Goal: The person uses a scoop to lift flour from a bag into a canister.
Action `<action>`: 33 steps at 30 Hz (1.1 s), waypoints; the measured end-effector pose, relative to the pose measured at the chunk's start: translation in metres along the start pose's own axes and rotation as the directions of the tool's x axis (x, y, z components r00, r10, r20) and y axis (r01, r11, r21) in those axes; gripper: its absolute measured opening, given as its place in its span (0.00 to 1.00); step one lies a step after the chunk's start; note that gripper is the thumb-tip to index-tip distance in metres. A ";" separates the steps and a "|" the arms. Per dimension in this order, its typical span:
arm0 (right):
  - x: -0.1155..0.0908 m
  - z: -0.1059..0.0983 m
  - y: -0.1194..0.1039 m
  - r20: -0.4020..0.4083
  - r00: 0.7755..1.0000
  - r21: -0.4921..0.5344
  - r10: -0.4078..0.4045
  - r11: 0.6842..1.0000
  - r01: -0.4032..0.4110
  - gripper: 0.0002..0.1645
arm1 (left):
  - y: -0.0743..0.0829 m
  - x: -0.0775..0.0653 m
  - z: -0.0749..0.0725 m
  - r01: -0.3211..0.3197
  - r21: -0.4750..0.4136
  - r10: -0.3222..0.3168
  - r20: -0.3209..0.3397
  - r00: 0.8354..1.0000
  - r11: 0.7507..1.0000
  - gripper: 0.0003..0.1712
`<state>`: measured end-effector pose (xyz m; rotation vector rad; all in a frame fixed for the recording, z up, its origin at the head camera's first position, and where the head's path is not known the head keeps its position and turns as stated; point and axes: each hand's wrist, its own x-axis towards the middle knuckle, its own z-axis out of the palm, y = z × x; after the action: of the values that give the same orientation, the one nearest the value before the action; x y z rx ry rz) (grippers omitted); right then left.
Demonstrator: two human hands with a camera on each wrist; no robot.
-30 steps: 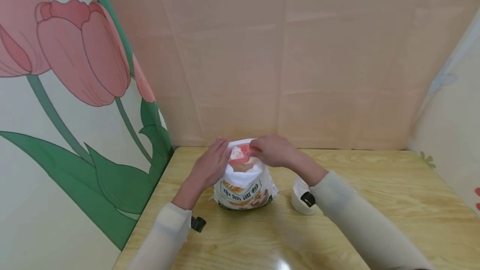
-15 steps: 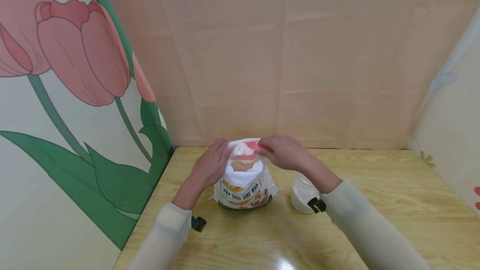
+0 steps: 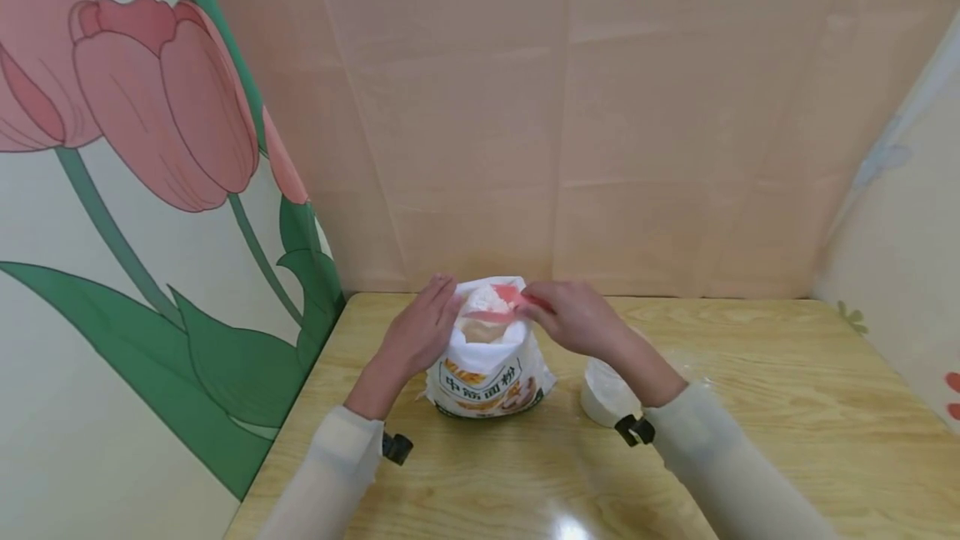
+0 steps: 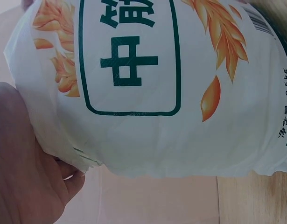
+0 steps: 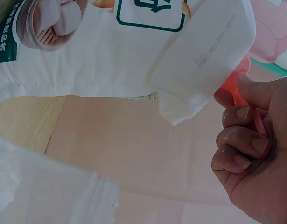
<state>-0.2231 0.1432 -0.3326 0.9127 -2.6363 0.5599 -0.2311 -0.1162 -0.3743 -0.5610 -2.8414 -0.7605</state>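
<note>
A white flour bag (image 3: 486, 382) with green lettering and wheat pictures stands upright with its top spread wide. My left hand (image 3: 420, 327) holds the left side of its rim; in the left wrist view the thumb lies on the outside and fingers reach behind the edge. The fingers of my right hand (image 3: 576, 319) curl round the handle of a red scoop (image 3: 508, 294). White flour (image 3: 486, 300) heaps in the scoop, at the mouth of the bag. In the right wrist view the scoop (image 5: 236, 84) is partly hidden behind the bag.
A white round tub (image 3: 604, 397) with clear plastic film in it stands right of the bag, partly under my right forearm. Both are on a wood-grain table (image 3: 480, 482). A pinkish cloth backdrop (image 3: 562, 107) hangs behind, and a tulip-painted panel (image 3: 150, 273) stands at the left.
My right hand has shifted to the right and slightly down, drawing the scoop towards the bag's right rim; more flour shows in it. The left hand and bag stay put.
</note>
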 end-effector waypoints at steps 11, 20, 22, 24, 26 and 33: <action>-0.009 -0.006 -0.001 -0.018 1.000 0.003 0.009 1.000 -0.009 0.10 | 0.001 0.001 0.001 -0.003 0.009 0.003 0.011 1.000 1.000 0.38; -0.017 -0.019 0.001 -0.013 0.999 -0.009 0.033 0.999 -0.033 0.10 | -0.002 0.001 -0.001 -0.020 0.010 0.020 0.016 1.000 1.000 0.41; -0.019 -0.021 0.003 -0.008 0.999 -0.015 0.039 0.999 -0.039 0.10 | -0.002 0.001 -0.001 -0.019 0.012 0.019 0.017 1.000 1.000 0.41; -0.022 -0.023 0.007 -0.004 0.999 -0.020 0.040 0.999 -0.040 0.09 | -0.002 0.002 -0.001 -0.021 0.014 0.020 0.019 1.000 1.000 0.41; -0.025 -0.026 0.010 -0.001 0.999 -0.021 0.044 0.999 -0.044 0.09 | -0.002 0.002 -0.001 -0.019 0.014 0.019 0.024 1.000 1.000 0.42; -0.036 -0.035 0.020 -0.026 0.998 -0.026 0.049 0.998 -0.050 0.08 | -0.001 0.002 -0.001 0.000 0.030 -0.001 0.041 0.999 1.000 0.42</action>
<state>-0.2035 0.1919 -0.3211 0.8293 -2.6436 0.5431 -0.2334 -0.1168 -0.3730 -0.5779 -2.8852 -0.7140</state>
